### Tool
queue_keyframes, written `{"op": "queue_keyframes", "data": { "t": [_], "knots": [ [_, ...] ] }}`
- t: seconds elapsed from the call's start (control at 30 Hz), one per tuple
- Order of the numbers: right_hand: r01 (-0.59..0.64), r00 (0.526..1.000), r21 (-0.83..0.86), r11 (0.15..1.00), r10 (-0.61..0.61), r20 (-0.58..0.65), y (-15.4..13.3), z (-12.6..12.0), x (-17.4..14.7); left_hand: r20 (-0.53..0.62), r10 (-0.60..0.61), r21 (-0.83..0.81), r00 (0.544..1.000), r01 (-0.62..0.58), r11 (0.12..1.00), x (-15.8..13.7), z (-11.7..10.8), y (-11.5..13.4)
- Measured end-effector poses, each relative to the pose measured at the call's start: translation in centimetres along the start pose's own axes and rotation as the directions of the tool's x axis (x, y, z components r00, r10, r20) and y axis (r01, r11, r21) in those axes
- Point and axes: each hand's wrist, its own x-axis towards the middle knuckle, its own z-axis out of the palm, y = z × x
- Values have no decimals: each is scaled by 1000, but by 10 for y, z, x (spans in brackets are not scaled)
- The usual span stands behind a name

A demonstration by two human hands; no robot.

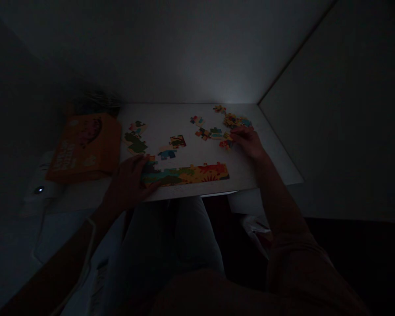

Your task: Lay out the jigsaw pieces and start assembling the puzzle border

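Note:
Along the front of the white table runs a joined strip of jigsaw puzzle [197, 173], bright with yellow, red and green. My left hand [128, 177] rests at its left end, fingers spread and touching the pieces there. Over on the right, my right hand [248, 142] has its fingertips pinched together at a yellow-and-green puzzle piece [228, 136], beside a heap of loose pieces [235, 120]. Dim light hides whether the piece is lifted. Loose pieces lie mid-table, among them a blue one [167, 153] and a dark patterned one [178, 141]. A green joined cluster [135, 142] is at left.
An orange puzzle box [85, 147] stands at the table's left end, with a white device [39, 188] showing a small lit display beside it. Walls close in the back and right. A white bag [256, 228] lies below the table's front edge.

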Motion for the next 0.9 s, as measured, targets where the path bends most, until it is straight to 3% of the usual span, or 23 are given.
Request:
{"op": "queue_keyframes", "data": {
  "t": [0.2,0.43,0.9],
  "knots": [
    [-39,982,22,999,34,185,-5,16,-8,-17,19,-19,1000,-20,1000,1,2,-4],
    [-19,897,-23,1000,27,442,-20,16,-18,27,-16,-15,999,17,1000,1,2,-8],
    [117,904,-233,965,-6,428,-18,17,-17,37,-6,-17,999,7,1000,2,1,-9]
  ]
}}
